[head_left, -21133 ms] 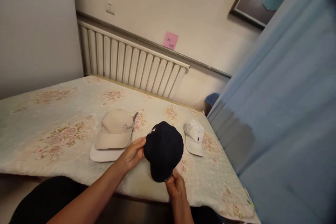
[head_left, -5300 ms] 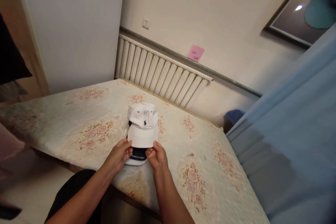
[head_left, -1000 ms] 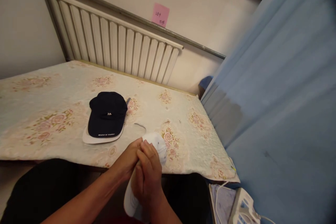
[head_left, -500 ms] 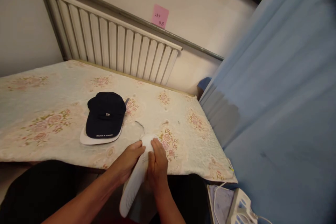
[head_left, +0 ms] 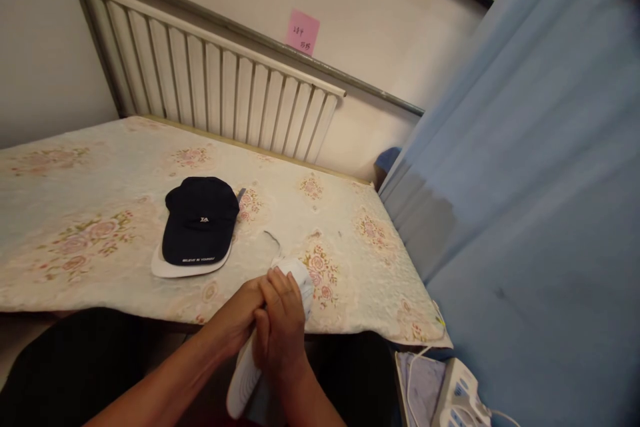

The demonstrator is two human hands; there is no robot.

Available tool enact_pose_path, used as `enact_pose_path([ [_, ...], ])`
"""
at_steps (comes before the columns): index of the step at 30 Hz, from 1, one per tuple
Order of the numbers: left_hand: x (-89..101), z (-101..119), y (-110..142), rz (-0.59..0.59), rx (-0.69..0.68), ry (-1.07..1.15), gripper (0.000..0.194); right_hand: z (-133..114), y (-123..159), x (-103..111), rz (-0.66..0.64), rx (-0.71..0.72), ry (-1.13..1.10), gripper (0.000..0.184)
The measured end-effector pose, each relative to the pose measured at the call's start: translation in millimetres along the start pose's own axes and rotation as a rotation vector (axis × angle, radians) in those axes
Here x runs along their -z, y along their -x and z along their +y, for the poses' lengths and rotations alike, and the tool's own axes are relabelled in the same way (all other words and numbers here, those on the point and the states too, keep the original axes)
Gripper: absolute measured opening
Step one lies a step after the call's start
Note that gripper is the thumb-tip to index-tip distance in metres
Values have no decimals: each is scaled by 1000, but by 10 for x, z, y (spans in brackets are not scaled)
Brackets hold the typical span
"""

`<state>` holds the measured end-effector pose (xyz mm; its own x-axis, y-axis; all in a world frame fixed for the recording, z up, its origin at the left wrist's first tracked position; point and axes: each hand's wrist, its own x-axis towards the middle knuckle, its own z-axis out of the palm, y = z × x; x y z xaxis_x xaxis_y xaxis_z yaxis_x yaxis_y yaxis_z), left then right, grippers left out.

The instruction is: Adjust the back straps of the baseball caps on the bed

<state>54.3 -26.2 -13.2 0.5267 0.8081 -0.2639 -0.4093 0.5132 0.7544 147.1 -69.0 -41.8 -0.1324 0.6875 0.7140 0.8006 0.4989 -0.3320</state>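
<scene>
A white baseball cap [head_left: 244, 377] is in my hands at the near edge of the bed, its stitched brim pointing back toward me. My left hand [head_left: 249, 307] grips its left side, the fingertips partly hidden. Across the top lies my right hand [head_left: 281, 320], its fingers pressed together over the cap and meeting my left hand. A thin dark strap end [head_left: 271, 237] lies just beyond the cap. To the left, a black cap [head_left: 200, 220] with small white lettering is stacked on another pale cap, whose white brim [head_left: 163, 268] shows underneath.
A flowered cover [head_left: 345, 240] spreads over the bed. Behind it stand a white radiator [head_left: 220, 87] and a wall with a pink note [head_left: 303, 31]. A blue curtain [head_left: 525, 213] hangs at the right, above a white power strip [head_left: 457, 393] with cables.
My right hand has slid left across the white cap, its fingers now against my left hand. More of the cap's right side shows beyond them. The stacked caps have stayed put.
</scene>
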Motion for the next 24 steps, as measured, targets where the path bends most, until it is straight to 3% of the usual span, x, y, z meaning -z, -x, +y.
enact_pose_path([
  [7,48,58,-26,-46,85,57,18,356,84,-94,111,-230,15,36],
  [10,131,22,-96,-70,234,140,22,353,102,-85,139,-282,17,36],
  [14,188,-38,-200,-76,407,259,22,192,71,-61,133,-189,15,39],
  [19,313,-167,-289,48,266,226,3,-30,19,-42,28,-17,-12,41],
  [24,328,-198,-295,31,284,198,3,4,23,-78,-22,-39,41,41],
])
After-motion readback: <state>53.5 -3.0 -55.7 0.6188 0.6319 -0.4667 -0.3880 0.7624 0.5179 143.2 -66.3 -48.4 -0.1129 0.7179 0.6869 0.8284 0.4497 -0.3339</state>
